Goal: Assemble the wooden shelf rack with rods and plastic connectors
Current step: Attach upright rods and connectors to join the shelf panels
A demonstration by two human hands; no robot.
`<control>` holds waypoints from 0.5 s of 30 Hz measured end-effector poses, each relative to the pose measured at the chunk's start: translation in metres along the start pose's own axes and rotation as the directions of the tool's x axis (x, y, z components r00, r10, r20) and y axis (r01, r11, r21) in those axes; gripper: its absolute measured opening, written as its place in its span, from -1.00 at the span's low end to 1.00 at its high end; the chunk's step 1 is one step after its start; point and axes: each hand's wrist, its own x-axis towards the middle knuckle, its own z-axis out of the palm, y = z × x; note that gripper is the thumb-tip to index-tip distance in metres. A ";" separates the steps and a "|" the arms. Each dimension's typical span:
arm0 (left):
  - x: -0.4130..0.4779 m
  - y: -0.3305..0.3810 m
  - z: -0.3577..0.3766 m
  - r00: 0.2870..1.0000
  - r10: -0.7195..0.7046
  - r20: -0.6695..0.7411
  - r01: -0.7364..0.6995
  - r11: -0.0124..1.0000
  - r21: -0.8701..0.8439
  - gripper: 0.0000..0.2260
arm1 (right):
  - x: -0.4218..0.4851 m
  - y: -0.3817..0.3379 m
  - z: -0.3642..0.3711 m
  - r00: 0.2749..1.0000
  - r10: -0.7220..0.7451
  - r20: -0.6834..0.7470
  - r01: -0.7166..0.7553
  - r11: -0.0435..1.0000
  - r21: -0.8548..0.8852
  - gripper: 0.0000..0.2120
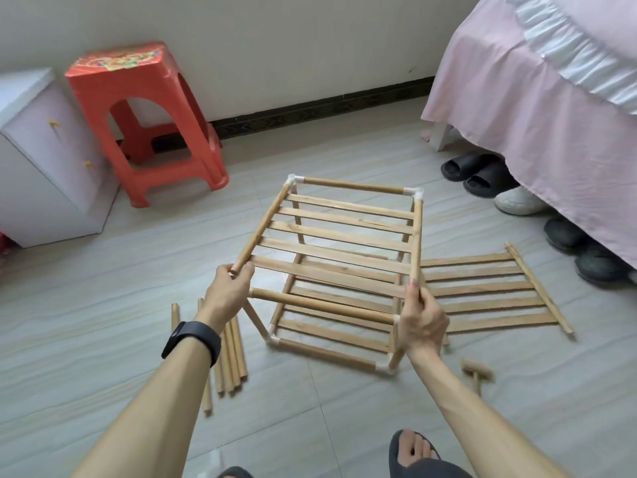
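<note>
We see a half-built rack (331, 343) standing on the floor (103, 305) in the middle of the room. It has flat wood slats at the bottom and white connectors (415, 193) at the corners.

A shelf (337, 232) made of slats sits tilted over the top of the rack. At the far end of the shelf, a rod joins two white connectors. At the near end, two bare rod tips stick out, and we hold both. Our left grip (229, 288) has its fingers curled round the left tip. Our right grip (422, 319) has its fingers and thumb closed round the right tip. A round bar (324, 307) of the rack runs just under the shelf, between the two grips.

We wear a black watch (193, 339) on the left wrist. Loose rods (231, 353) lie in a bunch on the floor, just left of the rack and partly under the left arm. A spare panel (489, 294) of slats lies flat on the floor to the right of the rack. A little wooden hammer (477, 370) lies on the floor near the right arm.

A red stool (144, 125) stands by the wall, beside a white cabinet (44, 160). A bed (537, 98) with a pink cover is on the right, with shoes (475, 174) under its edge. One foot (413, 450) in a dark sandal shows at the bottom.
</note>
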 end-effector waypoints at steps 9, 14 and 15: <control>-0.009 -0.012 0.025 0.998 -0.047 0.044 0.059 0.941 -0.333 -0.59 | 0.028 0.009 -0.020 0.971 0.184 0.153 -0.202 0.973 0.113 -0.64; -0.027 -0.019 0.040 0.999 -0.006 -0.054 -0.014 0.933 -0.360 -0.55 | 0.044 0.004 -0.045 0.828 0.388 0.404 -0.501 0.835 0.226 -0.63; -0.031 -0.022 0.041 0.998 0.000 -0.056 -0.020 0.934 -0.357 -0.55 | 0.047 0.003 -0.050 0.800 0.401 0.447 -0.535 0.813 0.228 -0.61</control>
